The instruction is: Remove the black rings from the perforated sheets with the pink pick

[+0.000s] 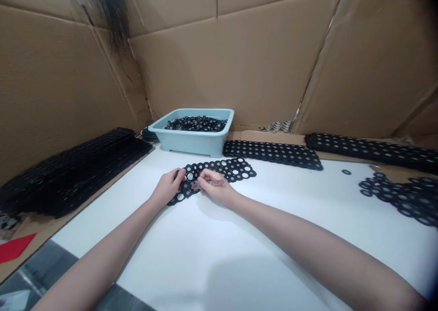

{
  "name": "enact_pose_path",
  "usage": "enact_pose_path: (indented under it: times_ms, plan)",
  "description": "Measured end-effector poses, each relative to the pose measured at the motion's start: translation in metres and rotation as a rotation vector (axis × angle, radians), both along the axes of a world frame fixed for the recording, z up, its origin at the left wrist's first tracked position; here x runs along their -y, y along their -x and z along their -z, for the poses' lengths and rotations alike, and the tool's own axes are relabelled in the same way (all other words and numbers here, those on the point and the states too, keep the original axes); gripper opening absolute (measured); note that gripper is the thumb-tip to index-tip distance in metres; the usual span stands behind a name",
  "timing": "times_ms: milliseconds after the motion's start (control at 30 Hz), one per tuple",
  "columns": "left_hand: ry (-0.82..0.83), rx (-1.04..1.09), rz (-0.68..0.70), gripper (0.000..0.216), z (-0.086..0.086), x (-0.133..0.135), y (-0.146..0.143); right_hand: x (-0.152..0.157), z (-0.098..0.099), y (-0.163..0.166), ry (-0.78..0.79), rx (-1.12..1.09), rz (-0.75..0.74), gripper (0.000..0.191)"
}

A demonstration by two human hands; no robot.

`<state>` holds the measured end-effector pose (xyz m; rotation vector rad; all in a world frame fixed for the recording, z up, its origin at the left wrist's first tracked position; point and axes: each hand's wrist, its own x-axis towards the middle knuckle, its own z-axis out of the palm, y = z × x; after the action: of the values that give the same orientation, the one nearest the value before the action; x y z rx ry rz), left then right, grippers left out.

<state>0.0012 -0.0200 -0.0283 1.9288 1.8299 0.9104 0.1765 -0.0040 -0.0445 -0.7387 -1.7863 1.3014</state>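
Several cardboard panels point(267, 64) wall in a white tabletop point(164, 265). A long black stack point(75, 169) lines the left side; a pale blue plastic basin point(191, 143) stands at the back, holding black ring pieces point(198, 124). In front of it, a strip of joined black rings point(236, 171) lies beneath both hands. The left hand point(167, 188) pinches its near end; the right hand point(217, 192) grips a slim reddish tool point(218, 182) over it. One loose ring point(346, 171) lies far right.

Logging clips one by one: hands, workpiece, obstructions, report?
Left hand holding black ring mesh; right hand gripping slim reddish tool over it. Mesh on white tabletop. Blue tub behind, not blocking hands.
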Motion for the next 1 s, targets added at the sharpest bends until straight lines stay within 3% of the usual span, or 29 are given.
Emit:
enact_pose_path:
  times_ms: [367, 1000]
  plan:
    - [0.023, -0.003, 0.03, 0.043, -0.0017, 0.0013, 0.0013, 0.0045, -0.0032, -0.0027, -0.087, 0.056, -0.01, 0.015]
    - [0.001, -0.015, 0.011, 0.044, -0.0002, 0.001, -0.0002, 0.0045, -0.0056, -0.0024, -0.083, 0.078, 0.016, 0.017]
